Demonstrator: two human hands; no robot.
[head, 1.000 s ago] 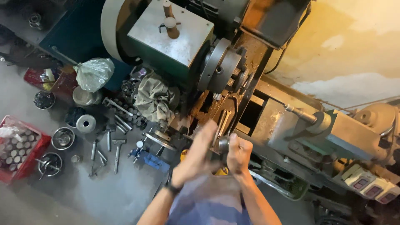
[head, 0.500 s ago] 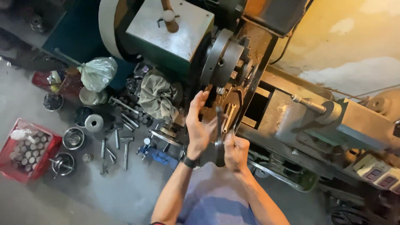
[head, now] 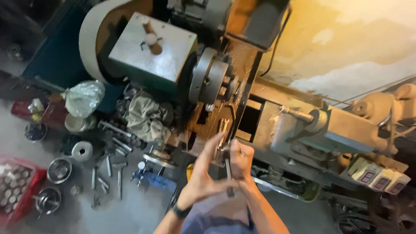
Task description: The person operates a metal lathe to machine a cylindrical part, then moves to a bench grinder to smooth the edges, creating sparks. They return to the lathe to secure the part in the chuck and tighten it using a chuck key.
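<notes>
I stand over a metal lathe whose round chuck (head: 209, 81) faces the tool area. My right hand (head: 241, 159) is shut around the dark handle of a metal wrench (head: 224, 130), its head up near the tool post. My left hand (head: 203, 173), with a dark band on the wrist, lies open with its palm and fingers spread against the wrench handle, just left of the right hand. The wrench's lower end pokes out below the hands.
A grey-green gearbox cover (head: 151, 47) and large pulley guard (head: 93, 39) fill the upper left. The tailstock (head: 329, 125) sits to the right. A rag (head: 145, 115), a plastic bag (head: 84, 97), bolts, metal bowls (head: 59, 170) and a red crate (head: 17, 190) lie at left.
Both hands have stayed together at the wrench near the tool post. The left hand's fingers have spread against the handle. The view has shifted closer to the lathe.
</notes>
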